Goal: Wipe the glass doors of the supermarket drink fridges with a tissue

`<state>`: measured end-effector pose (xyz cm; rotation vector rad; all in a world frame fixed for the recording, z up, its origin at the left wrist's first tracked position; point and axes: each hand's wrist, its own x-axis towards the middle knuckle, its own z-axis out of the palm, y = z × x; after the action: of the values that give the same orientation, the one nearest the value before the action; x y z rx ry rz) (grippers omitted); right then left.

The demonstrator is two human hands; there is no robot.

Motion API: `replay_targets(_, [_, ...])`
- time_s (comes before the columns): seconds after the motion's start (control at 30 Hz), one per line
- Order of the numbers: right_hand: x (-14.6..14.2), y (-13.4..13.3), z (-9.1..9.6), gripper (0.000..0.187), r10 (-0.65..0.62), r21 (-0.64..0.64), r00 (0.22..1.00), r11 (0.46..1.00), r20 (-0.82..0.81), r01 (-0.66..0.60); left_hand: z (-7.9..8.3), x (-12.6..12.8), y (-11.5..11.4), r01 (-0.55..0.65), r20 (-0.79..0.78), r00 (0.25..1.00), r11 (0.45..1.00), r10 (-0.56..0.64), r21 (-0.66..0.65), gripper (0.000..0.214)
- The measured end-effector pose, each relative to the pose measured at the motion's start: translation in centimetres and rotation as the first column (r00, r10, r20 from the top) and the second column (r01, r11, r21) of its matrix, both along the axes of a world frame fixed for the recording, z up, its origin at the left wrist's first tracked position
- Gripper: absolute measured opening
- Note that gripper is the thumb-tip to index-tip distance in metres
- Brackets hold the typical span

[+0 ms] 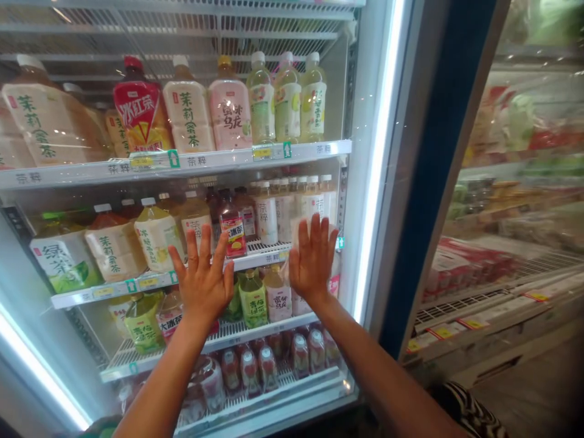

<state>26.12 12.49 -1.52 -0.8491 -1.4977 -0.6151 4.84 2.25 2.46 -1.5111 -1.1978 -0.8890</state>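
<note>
Both of my arms reach out toward a lit drinks cooler, the backs of the hands facing me. My left hand has its fingers spread and holds nothing; it overlaps the lower middle shelves. Just beside its fingers in view stands a small dark iced tea bottle with a red label. My right hand is also open and empty, in front of slim white-labelled tea bottles. Faint reflections suggest glass before the shelves; whether my hands touch it I cannot tell.
Large tea bottles line the upper shelf. Green-labelled bottles and small red-brown bottles fill lower shelves. A bright light strip runs down the right side. Beyond a dark frame, another shelf holds red packages.
</note>
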Motion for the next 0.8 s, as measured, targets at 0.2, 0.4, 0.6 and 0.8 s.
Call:
replay_targets(0.2, [2.0,0.9,-1.0,0.070,0.029,0.025,1.000,0.999,-0.004,-0.029,-0.1,-0.1,0.0,0.008,-0.003,1.000,1.000,-0.008,0.008,0.074])
replay_targets(0.4, [3.8,2.3,2.3,0.067,-0.004,-0.001,0.987,1.000,-0.161,0.004,-0.1,-0.1,0.1,0.014,0.018,1.000,1.000,-0.014,0.001,0.074])
replay_targets(0.6, [2.8,0.4,-6.6,0.070,-0.003,-0.023,0.995,1.000,-0.102,0.001,-0.1,0.0,0.1,-0.002,0.001,1.000,1.000,0.002,-0.004,0.075])
replay_targets(0.8, [0.6,1.3,3.9,0.071,0.022,-0.017,0.992,1.000,-0.124,-0.024,-0.2,0.1,0.2,0.034,0.025,0.999,0.999,-0.033,-0.013,0.075])
